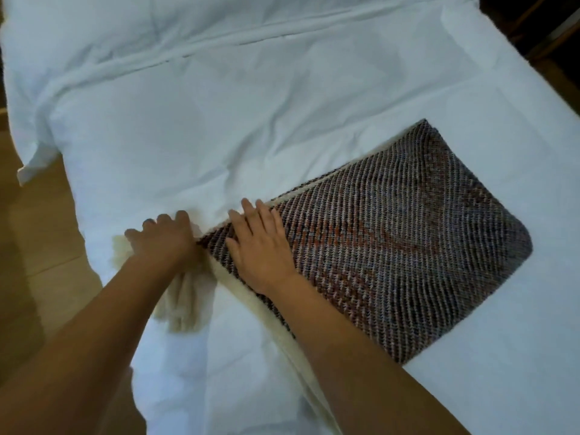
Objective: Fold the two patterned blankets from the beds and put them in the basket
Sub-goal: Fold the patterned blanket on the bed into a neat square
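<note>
Left grip (163,240) bunching the cream edge, right grip (257,246) spread flat.
Folded patterned blanket (392,240) lies on the bed (282,105); best to tuck that edge under and press the fold square before lifting.

Soft, even light
My white bed (219,120) looks bright; corners go dark, edges bend, everything a bit fuzzy.
</note>
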`<state>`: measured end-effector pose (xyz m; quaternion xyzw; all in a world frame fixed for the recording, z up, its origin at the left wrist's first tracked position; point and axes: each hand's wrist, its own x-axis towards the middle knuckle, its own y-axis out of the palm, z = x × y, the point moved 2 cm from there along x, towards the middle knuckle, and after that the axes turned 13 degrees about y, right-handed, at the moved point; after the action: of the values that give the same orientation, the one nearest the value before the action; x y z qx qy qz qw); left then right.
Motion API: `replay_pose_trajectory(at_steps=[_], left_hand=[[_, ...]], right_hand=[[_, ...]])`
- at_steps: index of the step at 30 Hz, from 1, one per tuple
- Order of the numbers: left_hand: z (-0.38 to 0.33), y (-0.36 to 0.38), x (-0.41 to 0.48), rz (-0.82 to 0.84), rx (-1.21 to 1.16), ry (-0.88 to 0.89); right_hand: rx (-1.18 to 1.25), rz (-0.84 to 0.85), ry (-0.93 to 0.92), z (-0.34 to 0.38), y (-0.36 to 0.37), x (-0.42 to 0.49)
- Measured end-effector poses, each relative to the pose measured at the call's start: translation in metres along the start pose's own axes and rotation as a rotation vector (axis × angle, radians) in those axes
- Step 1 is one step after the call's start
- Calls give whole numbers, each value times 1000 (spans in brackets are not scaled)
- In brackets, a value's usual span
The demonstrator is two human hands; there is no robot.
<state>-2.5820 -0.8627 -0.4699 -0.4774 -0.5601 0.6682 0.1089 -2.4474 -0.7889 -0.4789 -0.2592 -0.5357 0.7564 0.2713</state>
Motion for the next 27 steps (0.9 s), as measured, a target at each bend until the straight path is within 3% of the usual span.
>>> replay_pose_trajectory(at_steps=[7, 12, 17, 27], left_hand=[[-90, 5, -46, -196, -141, 460], [-132, 30, -72, -111, -109, 567], [-171, 40, -76, -29, -84, 690], [-301, -21, 47, -81, -77, 944]], right_hand=[[-7, 130, 292, -74, -25, -99], [8, 112, 524, -105, -27, -160], [86, -31, 842, -129, -32, -200], [125, -127, 960, -244, -92, -86]])
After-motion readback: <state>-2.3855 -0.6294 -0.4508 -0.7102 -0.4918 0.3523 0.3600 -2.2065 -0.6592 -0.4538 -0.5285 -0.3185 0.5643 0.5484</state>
